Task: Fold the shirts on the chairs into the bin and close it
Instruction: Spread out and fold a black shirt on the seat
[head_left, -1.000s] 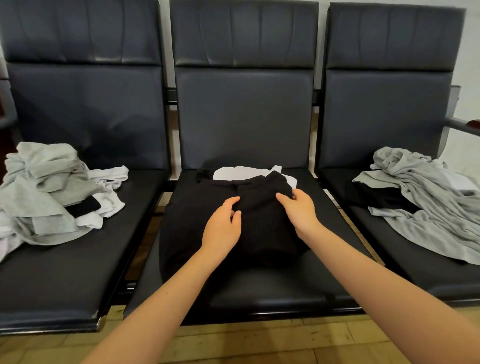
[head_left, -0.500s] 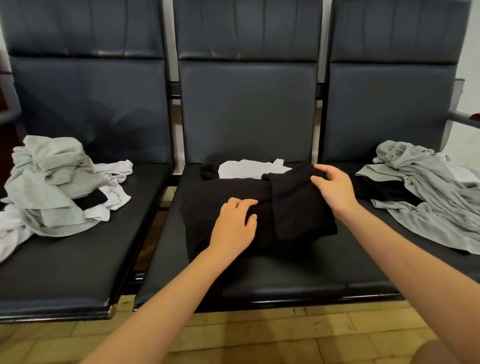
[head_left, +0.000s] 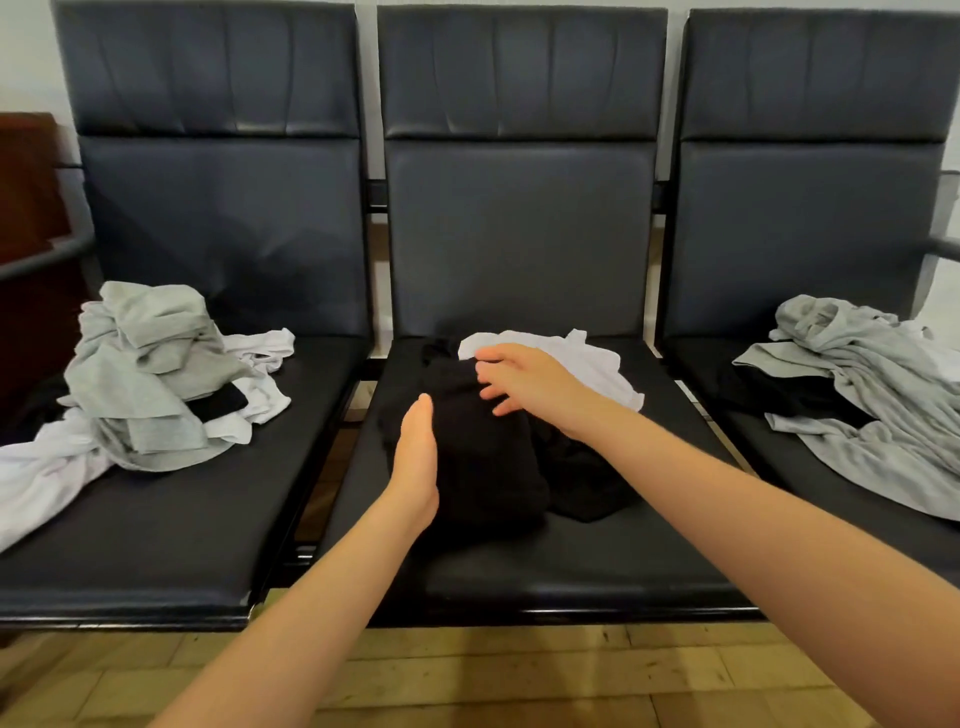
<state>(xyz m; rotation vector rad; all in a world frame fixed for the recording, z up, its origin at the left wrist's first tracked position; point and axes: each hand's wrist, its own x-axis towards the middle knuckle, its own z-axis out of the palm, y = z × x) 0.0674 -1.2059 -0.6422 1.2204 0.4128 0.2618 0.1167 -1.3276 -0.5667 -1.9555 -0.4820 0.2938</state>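
On the middle chair (head_left: 519, 571), both flat hands, left hand (head_left: 415, 457) and right hand (head_left: 530, 382), press the black shirt (head_left: 488, 467).

Right hand (head_left: 535, 384) blurs at its fingertips and hides part of the white shirt (head_left: 597, 369); the far-right grey shirt (head_left: 883, 405) runs off frame.

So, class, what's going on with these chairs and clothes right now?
A person is folding a black shirt on the middle chair. The left hand stands edge-on against the shirt's left side, and the right hand reaches over its top with fingers spread. A white shirt lies behind it. Unfolded grey, white and black clothes are heaped on the left chair and right chair. No bin is in view.
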